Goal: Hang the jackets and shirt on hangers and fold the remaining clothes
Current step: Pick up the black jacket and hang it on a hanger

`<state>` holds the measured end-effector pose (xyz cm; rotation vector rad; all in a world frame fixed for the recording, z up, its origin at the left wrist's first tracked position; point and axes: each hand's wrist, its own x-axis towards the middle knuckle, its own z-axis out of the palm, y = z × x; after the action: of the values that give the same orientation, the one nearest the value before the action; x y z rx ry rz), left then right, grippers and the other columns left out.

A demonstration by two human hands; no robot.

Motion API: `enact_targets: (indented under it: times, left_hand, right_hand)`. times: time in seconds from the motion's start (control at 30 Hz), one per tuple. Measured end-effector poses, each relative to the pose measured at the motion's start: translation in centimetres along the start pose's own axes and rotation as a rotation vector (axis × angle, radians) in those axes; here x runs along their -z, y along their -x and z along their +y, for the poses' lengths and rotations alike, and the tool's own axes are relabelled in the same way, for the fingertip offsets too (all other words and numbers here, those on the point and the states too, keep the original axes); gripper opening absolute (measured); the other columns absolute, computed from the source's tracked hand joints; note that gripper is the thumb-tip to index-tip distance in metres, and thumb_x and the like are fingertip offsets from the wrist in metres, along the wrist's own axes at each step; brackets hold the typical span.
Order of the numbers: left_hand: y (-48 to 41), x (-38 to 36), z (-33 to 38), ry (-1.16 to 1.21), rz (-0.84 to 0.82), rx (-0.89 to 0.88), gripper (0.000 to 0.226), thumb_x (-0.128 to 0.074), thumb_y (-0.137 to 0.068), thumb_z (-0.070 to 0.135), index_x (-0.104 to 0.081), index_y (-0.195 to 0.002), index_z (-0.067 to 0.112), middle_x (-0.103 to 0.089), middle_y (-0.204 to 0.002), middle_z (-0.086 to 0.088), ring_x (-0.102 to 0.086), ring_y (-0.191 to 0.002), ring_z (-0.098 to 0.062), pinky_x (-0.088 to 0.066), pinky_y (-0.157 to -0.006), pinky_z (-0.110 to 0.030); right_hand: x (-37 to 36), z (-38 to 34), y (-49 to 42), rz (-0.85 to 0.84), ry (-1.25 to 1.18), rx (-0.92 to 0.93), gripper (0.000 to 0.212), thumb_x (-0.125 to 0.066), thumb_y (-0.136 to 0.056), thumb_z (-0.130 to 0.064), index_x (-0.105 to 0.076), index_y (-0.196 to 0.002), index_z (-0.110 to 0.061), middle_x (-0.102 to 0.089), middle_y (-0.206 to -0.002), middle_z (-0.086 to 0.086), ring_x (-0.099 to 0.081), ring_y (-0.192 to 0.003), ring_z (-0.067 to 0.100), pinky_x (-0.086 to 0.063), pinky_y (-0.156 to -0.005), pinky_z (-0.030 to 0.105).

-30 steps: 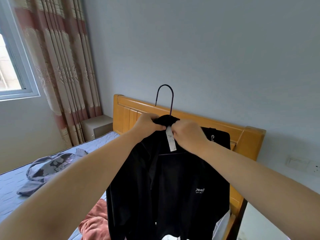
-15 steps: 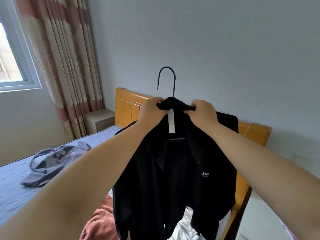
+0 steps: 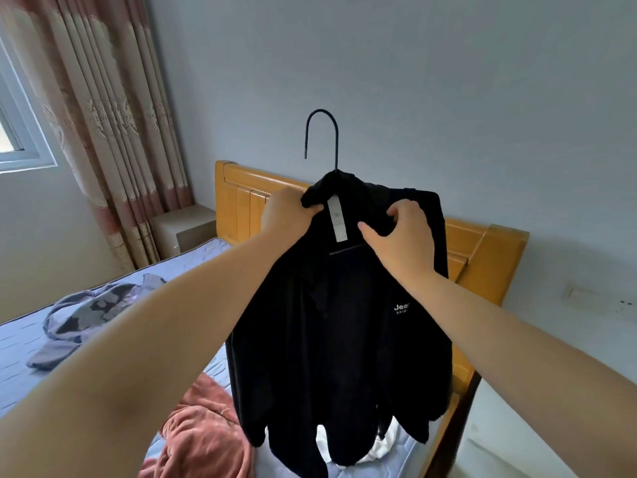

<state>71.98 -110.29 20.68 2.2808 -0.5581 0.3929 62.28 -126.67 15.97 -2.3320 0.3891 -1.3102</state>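
Note:
A black jacket (image 3: 337, 339) with a small white chest logo hangs on a dark hanger (image 3: 324, 132) held up in front of me, its hook sticking out above the collar. My left hand (image 3: 286, 212) pinches the collar on the left of the white neck label. On the jacket's right shoulder, my right hand (image 3: 400, 236) grips the fabric. Lying on the bed are a grey patterned garment (image 3: 89, 312), a pink-brown garment (image 3: 203, 432) and a white garment (image 3: 379, 446), the last partly hidden behind the jacket's hem.
The bed's blue quilted mattress (image 3: 20, 343) lies below, with a wooden headboard (image 3: 241, 201) against the blue-grey wall. A small bedside cabinet (image 3: 186, 225) stands by the striped curtain (image 3: 110, 108) and window (image 3: 13, 139). A wall socket (image 3: 582, 294) is at right.
My right hand has slid from the collar out onto the jacket's right shoulder. The jacket on its hanger was lifted higher, and the view has shifted slightly.

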Motion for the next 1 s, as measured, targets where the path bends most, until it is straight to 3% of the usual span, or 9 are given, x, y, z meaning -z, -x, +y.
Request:
enact_targets:
  times: [0.1, 0.27, 0.33, 0.4, 0.53, 0.67, 0.83, 0.93, 1.0]
  left_hand:
    - [0.0, -0.8, 0.1, 0.046, 0.020, 0.010, 0.023, -0.058, -0.093, 0.035, -0.060, -0.085, 0.013, -0.063, -0.085, -0.005, -0.059, -0.079, -0.022, -0.049, -0.076, -0.035]
    - [-0.1, -1.1, 0.3, 0.028, 0.043, 0.031, 0.029, -0.057, -0.094, 0.034, -0.064, -0.097, 0.006, -0.064, -0.091, -0.008, -0.060, -0.083, -0.024, -0.046, -0.074, -0.033]
    - [-0.1, -1.3, 0.1, 0.005, 0.061, 0.056, 0.030, -0.056, -0.095, 0.033, -0.064, -0.099, 0.005, -0.066, -0.095, -0.011, -0.062, -0.087, -0.029, -0.047, -0.075, -0.035]
    - [0.0, -1.5, -0.1, -0.010, 0.075, 0.088, 0.031, -0.055, -0.095, 0.033, -0.064, -0.104, 0.005, -0.066, -0.100, -0.012, -0.063, -0.093, -0.032, -0.047, -0.075, -0.035]
    - [0.4, -2.1, 0.2, -0.005, 0.082, 0.121, 0.034, -0.052, -0.097, 0.031, -0.060, -0.116, 0.003, -0.063, -0.114, -0.015, -0.060, -0.104, -0.035, -0.046, -0.085, -0.039]
    - [0.1, -2.0, 0.3, 0.060, 0.071, 0.103, 0.030, -0.056, -0.095, 0.031, -0.064, -0.104, 0.004, -0.065, -0.098, -0.012, -0.062, -0.095, -0.031, -0.042, -0.074, -0.031]
    - [-0.2, -1.9, 0.8, 0.016, -0.009, 0.029, 0.021, -0.058, -0.093, 0.033, -0.059, -0.084, 0.014, -0.056, -0.080, 0.000, -0.055, -0.076, -0.020, -0.045, -0.072, -0.031]
    - [-0.4, -1.8, 1.1, 0.015, -0.014, 0.015, 0.025, -0.058, -0.093, 0.035, -0.056, -0.079, 0.014, -0.055, -0.075, 0.002, -0.053, -0.072, -0.017, -0.041, -0.068, -0.028]
    - [-0.4, -1.6, 1.2, 0.037, -0.013, 0.020, 0.026, -0.058, -0.093, 0.035, -0.054, -0.079, 0.013, -0.053, -0.073, 0.002, -0.051, -0.070, -0.016, -0.039, -0.066, -0.027]
  right_hand:
    - [-1.6, 2.0, 1.4, -0.289, 0.129, -0.233, 0.059, -0.072, -0.079, -0.041, -0.045, -0.124, -0.014, -0.053, -0.117, 0.002, -0.056, -0.102, 0.019, -0.049, -0.077, 0.032]
    - [-0.8, 3.5, -1.9, -0.544, 0.159, -0.287, 0.036, -0.051, -0.095, -0.019, -0.055, -0.128, -0.004, -0.059, -0.126, 0.014, -0.057, -0.113, 0.031, -0.047, -0.087, 0.031]
    - [0.2, 2.7, -3.4, -0.527, 0.153, -0.273, 0.021, -0.047, -0.094, -0.016, -0.063, -0.103, -0.006, -0.063, -0.102, 0.011, -0.060, -0.099, 0.032, -0.049, -0.073, 0.030]
    - [1.5, 0.8, -4.8, -0.397, 0.082, -0.235, 0.028, -0.045, -0.093, -0.015, -0.046, -0.065, -0.014, -0.049, -0.066, 0.002, -0.052, -0.065, 0.022, -0.033, -0.049, 0.025]
    - [3.3, -2.4, -5.3, -0.063, 0.011, -0.089, 0.039, -0.050, -0.092, -0.016, -0.036, -0.056, -0.015, -0.032, -0.052, -0.002, -0.030, -0.046, 0.008, -0.019, -0.041, 0.017]
    - [1.1, 0.1, -1.1, -0.771, 0.272, -0.085, 0.031, -0.060, -0.089, -0.018, -0.045, -0.062, -0.013, -0.047, -0.060, 0.001, -0.049, -0.050, 0.012, -0.033, -0.044, 0.021]
    - [0.3, 0.9, 2.9, -0.653, 0.044, -0.111, 0.033, -0.054, -0.094, -0.040, -0.048, -0.068, -0.022, -0.053, -0.065, -0.004, -0.051, -0.060, 0.006, -0.034, -0.057, 0.021]
    - [-1.3, -0.2, 5.6, -0.793, -0.106, -0.205, 0.050, -0.060, -0.079, -0.063, -0.061, -0.100, -0.018, -0.064, -0.091, -0.004, -0.060, -0.083, 0.009, -0.047, -0.071, 0.025]
    - [-2.6, -0.5, 6.8, -0.921, -0.152, -0.182, 0.057, -0.067, -0.075, -0.057, -0.062, -0.112, -0.013, -0.065, -0.104, 0.000, -0.062, -0.096, 0.013, -0.049, -0.086, 0.029]
